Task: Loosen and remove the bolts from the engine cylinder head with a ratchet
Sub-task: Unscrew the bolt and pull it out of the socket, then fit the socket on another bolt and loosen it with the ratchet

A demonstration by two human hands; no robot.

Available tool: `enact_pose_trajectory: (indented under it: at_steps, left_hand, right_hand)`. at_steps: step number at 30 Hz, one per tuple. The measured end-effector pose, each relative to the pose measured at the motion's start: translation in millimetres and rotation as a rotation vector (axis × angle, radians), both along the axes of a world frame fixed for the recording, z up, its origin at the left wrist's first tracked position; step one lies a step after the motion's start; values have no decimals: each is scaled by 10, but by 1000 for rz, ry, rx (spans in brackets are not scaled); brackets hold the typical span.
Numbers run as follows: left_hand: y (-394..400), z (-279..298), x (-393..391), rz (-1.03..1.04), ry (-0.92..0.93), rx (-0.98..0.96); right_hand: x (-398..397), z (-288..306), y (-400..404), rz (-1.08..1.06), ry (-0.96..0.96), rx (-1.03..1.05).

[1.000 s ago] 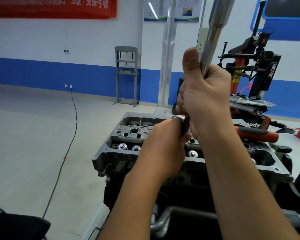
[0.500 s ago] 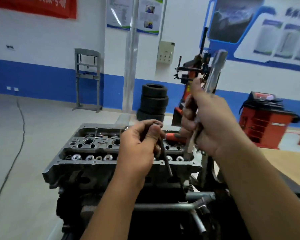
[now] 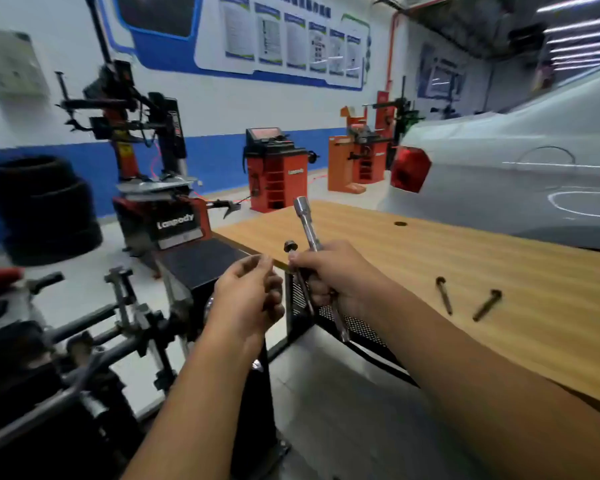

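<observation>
A ratchet (image 3: 310,230) and a bolt (image 3: 291,249) are gripped together in the right hand (image 3: 336,275). The left hand (image 3: 248,292) is loosely curled, holding nothing visible. Two bolts (image 3: 444,294) lie on the wooden table (image 3: 499,258).

Two bare forearms, no sleeves in view, left hand (image 3: 248,292) and right hand (image 3: 336,271) ungloved, no rings or watch

Three bolts: two lying on the table (image 3: 499,271) at (image 3: 444,295) and (image 3: 487,304), one (image 3: 293,258) in hand. One ratchet (image 3: 309,226). Two hands, left (image 3: 248,296) and right (image 3: 336,275).
</observation>
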State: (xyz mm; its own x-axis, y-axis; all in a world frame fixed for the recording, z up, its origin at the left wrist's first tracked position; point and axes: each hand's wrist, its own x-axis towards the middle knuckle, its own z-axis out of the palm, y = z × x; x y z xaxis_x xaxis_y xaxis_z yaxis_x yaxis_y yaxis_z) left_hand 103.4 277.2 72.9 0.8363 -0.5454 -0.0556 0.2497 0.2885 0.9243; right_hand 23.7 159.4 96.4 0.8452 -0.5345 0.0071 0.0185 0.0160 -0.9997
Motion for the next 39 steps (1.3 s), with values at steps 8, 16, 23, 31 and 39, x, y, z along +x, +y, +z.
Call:
enact_pose_trajectory:
  at_steps: [8,16,23,31,39]
  left_hand:
    - [-837,-539,-682,-241,63,260]
    - [-1181,-581,-960,-299,17,354]
    - [-1338,-691,-1018,-305,-56,392]
    - [-1427,-883,-1163,-358,-5,403]
    - [-1404,-848,-1107,-318,-29,397]
  right_hand:
    - [-1500,-327,-1979,-715,223,40]
    - [-1942,-786,-2556,-939,335,159]
    - [-1952,-976,-2626,-1041,407,196]
    - [-1920,-987,-2596,-959,347,267]
    - [-1855,-992,-2526,-918,333,258]
